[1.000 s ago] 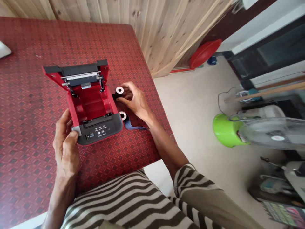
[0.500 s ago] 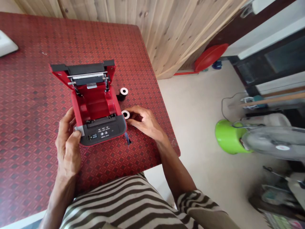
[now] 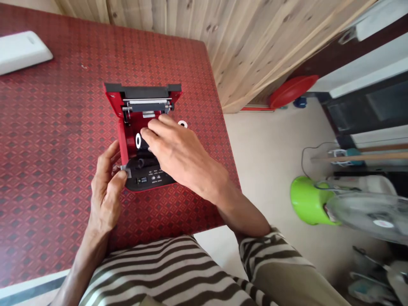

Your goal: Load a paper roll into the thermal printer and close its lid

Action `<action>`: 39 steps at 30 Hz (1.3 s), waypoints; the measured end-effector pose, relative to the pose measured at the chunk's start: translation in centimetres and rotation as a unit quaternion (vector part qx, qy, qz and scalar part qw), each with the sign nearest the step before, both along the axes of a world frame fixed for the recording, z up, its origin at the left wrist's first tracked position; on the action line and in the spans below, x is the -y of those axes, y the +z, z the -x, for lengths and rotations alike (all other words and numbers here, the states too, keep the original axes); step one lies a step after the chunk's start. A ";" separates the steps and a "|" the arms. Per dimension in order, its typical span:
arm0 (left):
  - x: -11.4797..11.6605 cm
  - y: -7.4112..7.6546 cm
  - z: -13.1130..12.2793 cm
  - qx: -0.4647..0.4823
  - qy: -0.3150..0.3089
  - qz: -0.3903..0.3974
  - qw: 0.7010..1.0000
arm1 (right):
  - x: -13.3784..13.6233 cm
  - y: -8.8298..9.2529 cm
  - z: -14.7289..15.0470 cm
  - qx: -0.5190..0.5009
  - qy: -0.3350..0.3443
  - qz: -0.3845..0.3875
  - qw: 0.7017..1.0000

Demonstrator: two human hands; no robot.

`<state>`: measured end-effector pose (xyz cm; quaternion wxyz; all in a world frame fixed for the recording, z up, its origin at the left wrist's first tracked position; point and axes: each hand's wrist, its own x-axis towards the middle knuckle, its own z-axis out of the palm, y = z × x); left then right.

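Observation:
A small red printer (image 3: 124,140) with a black front panel stands on the red patterned table (image 3: 47,140), its lid (image 3: 143,91) flipped open toward the back. My right hand (image 3: 178,153) is over the open bay, fingers closed round a black roll with a white core (image 3: 139,141) held inside the bay. My left hand (image 3: 106,191) grips the printer's front left corner, thumb on a grey tab. A second roll with a white core (image 3: 182,124) lies on the table just right of the printer, mostly hidden behind my right hand.
A white flat device (image 3: 22,51) lies at the table's far left. The table's right edge drops to a beige floor with a green-based fan (image 3: 334,202) and a red round lid (image 3: 291,89) by a wooden wall.
My right hand picked up the nearer roll from the table beside the printer and carried it left into the open bay. The view shifted, with the printer now more central.

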<state>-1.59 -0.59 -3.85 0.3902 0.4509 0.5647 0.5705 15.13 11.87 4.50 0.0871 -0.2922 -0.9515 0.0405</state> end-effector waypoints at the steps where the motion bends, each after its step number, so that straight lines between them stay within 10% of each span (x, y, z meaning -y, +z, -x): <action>1: 0.0 0.0 0.0 0.001 0.000 -0.001 1.000 | -0.1 -0.3 0.5 0.013 -0.004 0.003 1.000; 13: 0.2 0.3 0.0 0.012 -0.006 0.009 1.000 | -2.3 -0.1 2.4 0.147 -0.035 0.112 0.982; 23: -0.8 0.8 0.4 0.105 0.013 0.012 0.994 | 0.0 1.6 -2.5 -0.062 0.075 0.201 0.975; 32: -10.5 5.5 3.7 -0.013 0.101 -0.090 0.991 | 2.9 -0.4 -3.8 -0.154 0.064 0.091 0.982; 39: -16.8 7.1 3.4 -0.030 0.098 -0.001 0.995 | 5.3 -2.4 -4.8 -0.215 0.014 -0.018 0.976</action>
